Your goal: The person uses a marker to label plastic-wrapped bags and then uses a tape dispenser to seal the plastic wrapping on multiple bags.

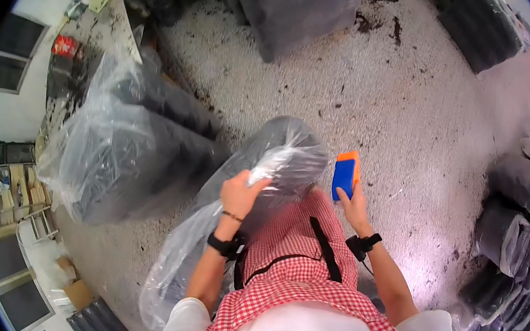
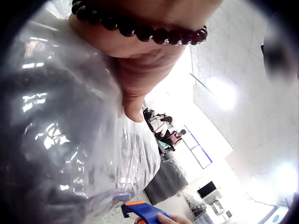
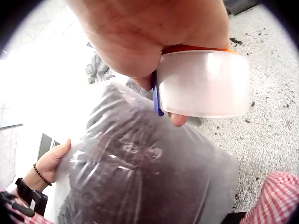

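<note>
A large clear plastic bag (image 1: 285,138) with dark grey contents stands upright against the person's legs. At its near side the left hand (image 1: 241,196) grips the plastic. The left wrist view shows the left thumb (image 2: 134,105) lying along the shiny, wrinkled film (image 2: 56,135). To the right of the bag, the right hand (image 1: 355,210) holds a blue and orange tape dispenser (image 1: 344,178). A wide roll of clear tape (image 3: 203,84) sits in the dispenser, seen below the right palm in the right wrist view. The dispenser is apart from the bag in the head view.
More plastic-wrapped dark bundles (image 1: 142,144) stand close on the left, with another (image 1: 297,11) ahead. Further wrapped bundles (image 1: 508,228) are stacked along the right. A cluttered table (image 1: 107,24) is at the upper left. Dark scraps (image 1: 368,23) litter the speckled floor (image 1: 428,126).
</note>
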`<state>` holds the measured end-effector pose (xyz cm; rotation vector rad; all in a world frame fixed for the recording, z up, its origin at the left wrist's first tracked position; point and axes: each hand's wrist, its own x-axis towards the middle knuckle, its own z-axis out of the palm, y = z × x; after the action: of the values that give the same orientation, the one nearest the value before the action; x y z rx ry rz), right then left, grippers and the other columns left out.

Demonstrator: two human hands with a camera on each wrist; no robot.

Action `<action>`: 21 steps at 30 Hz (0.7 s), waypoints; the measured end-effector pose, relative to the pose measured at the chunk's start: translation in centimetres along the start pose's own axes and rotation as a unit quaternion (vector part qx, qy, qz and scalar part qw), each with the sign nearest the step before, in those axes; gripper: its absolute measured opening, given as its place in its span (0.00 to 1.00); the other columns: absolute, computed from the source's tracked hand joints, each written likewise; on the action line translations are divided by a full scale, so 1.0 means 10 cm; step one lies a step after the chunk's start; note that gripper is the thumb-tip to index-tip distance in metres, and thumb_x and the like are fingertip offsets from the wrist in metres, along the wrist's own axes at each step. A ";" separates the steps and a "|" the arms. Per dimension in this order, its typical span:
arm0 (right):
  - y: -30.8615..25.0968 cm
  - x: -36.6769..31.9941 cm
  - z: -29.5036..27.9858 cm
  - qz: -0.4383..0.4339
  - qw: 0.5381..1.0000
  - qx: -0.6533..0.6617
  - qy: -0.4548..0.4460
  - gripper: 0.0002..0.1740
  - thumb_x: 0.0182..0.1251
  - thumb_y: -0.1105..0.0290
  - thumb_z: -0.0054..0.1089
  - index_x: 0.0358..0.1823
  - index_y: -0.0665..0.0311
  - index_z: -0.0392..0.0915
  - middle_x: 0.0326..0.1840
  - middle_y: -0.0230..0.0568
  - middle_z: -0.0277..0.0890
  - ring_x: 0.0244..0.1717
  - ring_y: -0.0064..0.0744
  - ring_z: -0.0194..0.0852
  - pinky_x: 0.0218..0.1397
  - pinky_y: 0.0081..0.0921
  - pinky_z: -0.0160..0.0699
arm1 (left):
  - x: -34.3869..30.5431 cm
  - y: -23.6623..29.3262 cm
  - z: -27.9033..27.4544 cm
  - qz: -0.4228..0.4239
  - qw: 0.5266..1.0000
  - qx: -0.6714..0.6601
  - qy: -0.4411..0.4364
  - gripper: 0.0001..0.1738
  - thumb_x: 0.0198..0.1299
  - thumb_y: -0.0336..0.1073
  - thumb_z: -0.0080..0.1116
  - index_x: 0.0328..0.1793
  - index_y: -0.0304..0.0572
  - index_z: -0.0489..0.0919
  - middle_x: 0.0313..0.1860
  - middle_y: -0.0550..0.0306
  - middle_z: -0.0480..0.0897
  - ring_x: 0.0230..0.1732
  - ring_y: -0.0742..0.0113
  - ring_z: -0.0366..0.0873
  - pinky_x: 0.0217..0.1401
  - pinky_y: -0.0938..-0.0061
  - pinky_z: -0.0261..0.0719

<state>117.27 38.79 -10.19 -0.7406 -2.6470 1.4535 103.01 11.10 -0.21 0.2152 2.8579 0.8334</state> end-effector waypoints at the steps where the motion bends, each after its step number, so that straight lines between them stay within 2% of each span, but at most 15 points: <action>1: -0.04 0.19 -0.17 -0.004 1.000 0.003 0.003 0.27 0.64 0.56 0.60 0.49 0.70 0.60 0.39 0.65 0.74 0.33 0.60 0.78 0.32 0.44 0.74 | 0.15 0.22 0.14 0.018 1.000 0.009 0.010 0.30 0.47 0.62 0.63 0.25 0.38 0.74 0.22 0.41 0.77 0.27 0.38 0.75 0.28 0.54 0.69; 3: -0.41 0.64 -0.65 0.008 0.997 0.065 0.044 0.28 0.64 0.56 0.59 0.49 0.71 0.58 0.39 0.65 0.74 0.34 0.62 0.78 0.32 0.45 0.74 | 0.49 0.71 0.30 0.017 1.000 -0.008 0.019 0.30 0.48 0.62 0.63 0.25 0.38 0.74 0.22 0.41 0.77 0.28 0.37 0.75 0.28 0.53 0.70; 5: -0.55 1.08 -0.86 -0.038 0.994 0.080 0.068 0.27 0.66 0.59 0.58 0.49 0.72 0.57 0.39 0.63 0.75 0.31 0.59 0.79 0.32 0.42 0.76 | 0.90 1.06 0.40 0.014 0.999 -0.023 0.030 0.30 0.49 0.61 0.62 0.25 0.38 0.73 0.23 0.40 0.77 0.28 0.37 0.75 0.28 0.53 0.70; 7: -0.62 1.51 -1.06 -0.074 0.987 -0.053 0.130 0.25 0.67 0.62 0.57 0.50 0.73 0.56 0.41 0.61 0.75 0.34 0.49 0.80 0.33 0.35 0.80 | 1.25 1.40 0.47 0.046 0.998 -0.037 0.031 0.30 0.49 0.61 0.62 0.25 0.38 0.73 0.24 0.40 0.77 0.30 0.37 0.75 0.29 0.54 0.70; 8: -0.55 1.78 -1.11 -0.097 0.979 -0.014 0.177 0.25 0.68 0.63 0.56 0.52 0.74 0.55 0.43 0.59 0.74 0.40 0.44 0.79 0.34 0.34 0.81 | 1.45 1.58 0.53 0.064 0.996 -0.043 0.047 0.30 0.48 0.60 0.64 0.25 0.35 0.74 0.23 0.39 0.77 0.28 0.38 0.74 0.28 0.55 0.69; 9: -0.52 1.99 -1.18 -0.100 0.979 -0.014 0.175 0.25 0.68 0.63 0.56 0.52 0.74 0.55 0.43 0.59 0.74 0.40 0.44 0.79 0.34 0.34 0.81 | 1.62 1.76 0.58 0.061 0.996 -0.043 0.050 0.30 0.48 0.60 0.64 0.25 0.35 0.74 0.23 0.39 0.77 0.28 0.38 0.74 0.28 0.55 0.69; 11: -0.52 2.45 -1.31 -0.084 0.939 0.205 0.264 0.25 0.69 0.61 0.55 0.53 0.73 0.56 0.47 0.58 0.71 0.45 0.45 0.76 0.38 0.38 0.78 | 2.03 2.13 0.65 0.101 0.991 -0.067 0.057 0.30 0.48 0.60 0.64 0.25 0.36 0.74 0.23 0.40 0.77 0.28 0.39 0.75 0.28 0.55 0.70; 13: -0.54 2.88 -1.50 -0.091 0.939 0.195 0.270 0.26 0.69 0.60 0.54 0.54 0.73 0.56 0.51 0.55 0.68 0.46 0.43 0.74 0.41 0.38 0.77 | 2.50 2.44 0.75 0.112 0.990 -0.065 0.056 0.29 0.48 0.60 0.63 0.24 0.36 0.74 0.22 0.41 0.77 0.28 0.40 0.76 0.28 0.56 0.70; 15: -0.39 3.48 -1.73 -0.061 0.953 0.083 0.286 0.26 0.70 0.61 0.54 0.55 0.74 0.54 0.53 0.54 0.65 0.48 0.40 0.73 0.44 0.35 0.81 | 3.07 2.76 0.86 0.133 0.987 -0.065 0.059 0.29 0.48 0.60 0.63 0.24 0.37 0.74 0.22 0.41 0.77 0.27 0.41 0.76 0.28 0.56 0.70; 16: -0.36 3.82 -1.85 -0.092 0.941 0.082 0.316 0.26 0.70 0.61 0.54 0.55 0.74 0.54 0.51 0.54 0.67 0.46 0.40 0.74 0.41 0.35 0.81 | 3.38 2.97 0.94 0.148 0.986 -0.065 0.049 0.29 0.48 0.60 0.63 0.23 0.38 0.74 0.21 0.42 0.77 0.27 0.41 0.76 0.28 0.55 0.70; 19: -0.62 4.57 -2.12 -0.107 0.928 0.093 0.345 0.26 0.69 0.60 0.54 0.53 0.74 0.56 0.50 0.55 0.67 0.42 0.43 0.75 0.43 0.38 0.78 | 4.24 3.38 1.06 0.148 0.987 -0.060 0.018 0.28 0.49 0.61 0.61 0.23 0.39 0.75 0.22 0.43 0.78 0.28 0.43 0.77 0.30 0.54 0.71; 21: -0.65 5.19 -2.33 -0.142 0.919 0.039 0.366 0.26 0.69 0.59 0.55 0.53 0.74 0.56 0.48 0.56 0.69 0.40 0.46 0.75 0.42 0.38 0.76 | 4.83 3.63 1.20 0.202 0.976 -0.081 0.020 0.27 0.49 0.61 0.61 0.26 0.40 0.76 0.23 0.44 0.79 0.30 0.42 0.78 0.32 0.53 0.72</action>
<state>74.62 76.02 -1.99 -0.6786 -2.0023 0.9428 61.46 56.34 4.21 0.7855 2.8032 1.1451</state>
